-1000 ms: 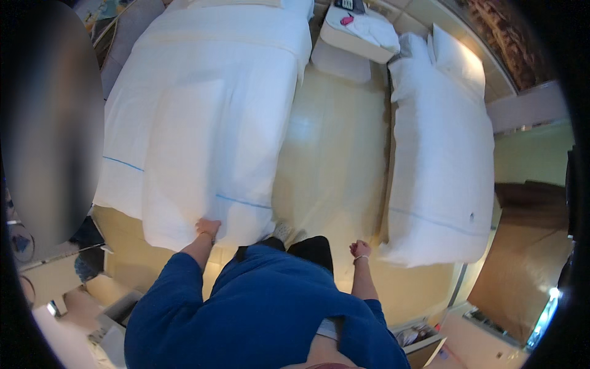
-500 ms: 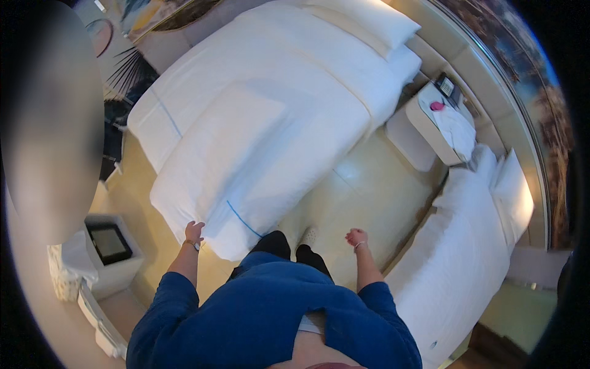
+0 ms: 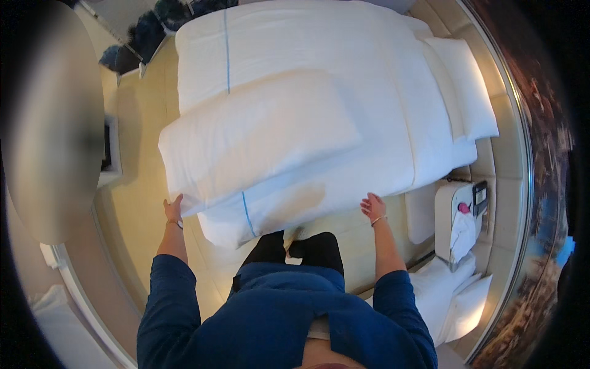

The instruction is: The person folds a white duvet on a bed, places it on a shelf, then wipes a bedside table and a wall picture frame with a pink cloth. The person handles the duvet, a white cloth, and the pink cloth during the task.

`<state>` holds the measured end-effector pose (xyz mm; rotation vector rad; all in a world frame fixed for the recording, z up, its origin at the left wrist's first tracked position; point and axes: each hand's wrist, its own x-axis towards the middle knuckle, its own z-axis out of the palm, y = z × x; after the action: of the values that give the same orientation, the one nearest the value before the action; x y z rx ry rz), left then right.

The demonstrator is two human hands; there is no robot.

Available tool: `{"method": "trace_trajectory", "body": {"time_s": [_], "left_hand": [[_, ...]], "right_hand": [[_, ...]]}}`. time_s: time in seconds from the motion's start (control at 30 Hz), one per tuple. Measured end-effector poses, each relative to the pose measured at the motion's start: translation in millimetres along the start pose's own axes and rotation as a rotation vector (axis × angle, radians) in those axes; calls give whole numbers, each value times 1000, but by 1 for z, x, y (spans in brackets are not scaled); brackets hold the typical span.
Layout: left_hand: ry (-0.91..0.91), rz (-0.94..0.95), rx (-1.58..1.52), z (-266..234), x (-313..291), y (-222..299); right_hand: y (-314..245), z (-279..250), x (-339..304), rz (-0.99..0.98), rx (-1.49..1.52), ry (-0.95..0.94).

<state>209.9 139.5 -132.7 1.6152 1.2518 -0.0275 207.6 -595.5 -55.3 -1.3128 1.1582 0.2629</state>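
Observation:
A thick white pillow (image 3: 264, 135) lies across the foot part of a bed made up with a white cover (image 3: 369, 92). My left hand (image 3: 174, 210) is at the pillow's near left corner, thumb and fingers apart; whether it touches the fabric is hard to tell. Further right, my right hand (image 3: 372, 208) is empty with its fingers spread, close to the bed's near side. Blue lines mark the cover, one beyond the pillow and one (image 3: 248, 214) between it and my legs.
White pillows (image 3: 462, 89) rest at the bed's head. A white nightstand (image 3: 445, 212) with a phone, a pink item and a white cloth stands to the right, beside a second bed (image 3: 430, 289). A blurred pale shape (image 3: 55, 123) blocks the far left. Pale floor (image 3: 138, 166) lies left.
My view and body have turned left, so the bed now lies crosswise before me. My right hand has moved up to the bedside and its fingers have spread. My left hand stays by the pillow's corner.

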Motion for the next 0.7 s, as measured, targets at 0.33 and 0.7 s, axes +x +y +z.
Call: {"method": "trace_trajectory", "body": {"time_s": [0.33,0.7], "left_hand": [[-184,-374,-105,-20,-19,26],[-118,-335,-510,-5,-13,23]], "right_hand": [[-158,149,84,31,-328,-190],[-182,188,143,319,-452,-390]]}}
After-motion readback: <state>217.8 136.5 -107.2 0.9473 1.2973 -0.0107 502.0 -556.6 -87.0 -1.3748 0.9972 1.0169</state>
